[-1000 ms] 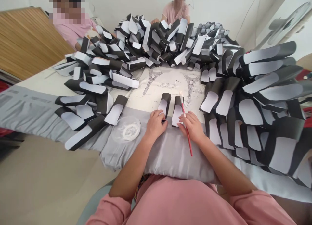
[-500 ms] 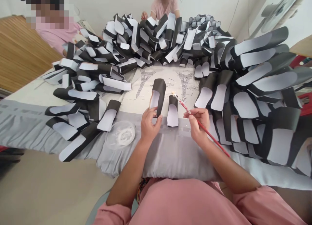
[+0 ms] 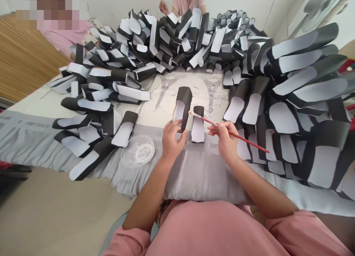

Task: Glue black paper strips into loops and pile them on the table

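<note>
Head view: left hand (image 3: 173, 139) grasped a black-backed white card piece (image 3: 182, 108); right hand (image 3: 227, 139) pinched a red paintbrush (image 3: 246, 140), its shaft crossing above a second card piece (image 3: 198, 132).

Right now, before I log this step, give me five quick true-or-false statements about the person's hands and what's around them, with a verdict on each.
1. The right hand holds a red-handled paintbrush. True.
2. The left hand is empty. False: it holds a tall black-and-white paper piece.
3. A shorter black-and-white paper piece sits just right of the held one, with no hand on it. True.
4. The clear round dish sits right of the right hand. False: it sits left of the left hand, on the gray pillow.
5. The printed sheet shows two bridges. False: it shows two Eiffel Towers.
</note>
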{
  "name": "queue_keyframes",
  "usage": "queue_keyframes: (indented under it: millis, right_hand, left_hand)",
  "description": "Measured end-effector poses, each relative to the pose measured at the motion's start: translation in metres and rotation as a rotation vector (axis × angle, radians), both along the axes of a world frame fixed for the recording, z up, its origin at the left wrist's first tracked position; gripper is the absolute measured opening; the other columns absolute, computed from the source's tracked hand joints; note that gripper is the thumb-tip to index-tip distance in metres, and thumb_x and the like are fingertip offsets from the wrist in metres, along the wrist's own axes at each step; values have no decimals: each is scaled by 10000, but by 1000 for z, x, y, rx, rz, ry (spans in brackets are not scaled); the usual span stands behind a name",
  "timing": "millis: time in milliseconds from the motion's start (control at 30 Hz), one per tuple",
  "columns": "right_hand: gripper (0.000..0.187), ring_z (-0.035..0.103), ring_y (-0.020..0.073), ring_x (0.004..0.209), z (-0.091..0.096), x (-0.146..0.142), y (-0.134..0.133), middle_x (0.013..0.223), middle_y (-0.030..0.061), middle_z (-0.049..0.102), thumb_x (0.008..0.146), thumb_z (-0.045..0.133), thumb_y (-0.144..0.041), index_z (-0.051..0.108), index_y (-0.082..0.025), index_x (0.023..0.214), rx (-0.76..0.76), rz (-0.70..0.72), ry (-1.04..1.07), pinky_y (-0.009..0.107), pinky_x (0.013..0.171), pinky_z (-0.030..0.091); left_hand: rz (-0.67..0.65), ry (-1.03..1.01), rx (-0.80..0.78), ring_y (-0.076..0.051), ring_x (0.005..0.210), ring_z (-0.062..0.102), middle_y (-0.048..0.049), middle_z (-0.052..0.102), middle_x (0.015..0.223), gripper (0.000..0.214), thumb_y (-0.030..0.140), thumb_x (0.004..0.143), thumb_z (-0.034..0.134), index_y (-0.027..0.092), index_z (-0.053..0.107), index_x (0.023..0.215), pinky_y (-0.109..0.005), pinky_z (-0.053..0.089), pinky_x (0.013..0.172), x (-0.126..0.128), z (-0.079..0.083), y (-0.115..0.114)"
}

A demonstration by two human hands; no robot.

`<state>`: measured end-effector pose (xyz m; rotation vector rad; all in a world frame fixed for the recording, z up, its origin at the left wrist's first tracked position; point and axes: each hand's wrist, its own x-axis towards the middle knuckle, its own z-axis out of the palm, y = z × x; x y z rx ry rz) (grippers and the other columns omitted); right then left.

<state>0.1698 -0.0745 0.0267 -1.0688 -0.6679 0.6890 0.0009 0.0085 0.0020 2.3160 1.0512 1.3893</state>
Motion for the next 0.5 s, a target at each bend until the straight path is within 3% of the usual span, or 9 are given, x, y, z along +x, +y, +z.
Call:
queue_keyframes:
  millis: [167, 333, 500]
  right_hand:
    - [309, 671, 119, 571, 1, -1, 1, 718, -10, 746, 892, 641, -452, 501, -221, 741, -25, 4, 12, 262, 603, 529]
    - [226, 691, 125, 645, 3, -5, -3, 762, -11, 748, 887, 671, -412, 575, -220, 818, -6, 35, -45, 267, 644, 544]
    - [151, 705, 135, 783, 26, -20, -4, 881, -1, 761, 839, 747, -338, 685, -241, 937, -67, 318, -277, 259, 686, 543]
  left_hand:
    - [15, 10, 15, -223, 1101, 663, -64, 723, 1001, 153, 254, 893, 570, 241, 485, 766, -453, 468, 1063, 0, -6, 4]
    - [20, 142, -51, -238, 1153, 623, -86, 709, 1131, 100, 251, 889, 604, 224, 540, 818, -463, 451, 1101, -2, -22, 11]
    - [41, 276, -149, -274, 1178, 591, -97, 696, 1141, 79, 243, 870, 668, 197, 604, 871, -457, 480, 1078, 2, -29, 14]
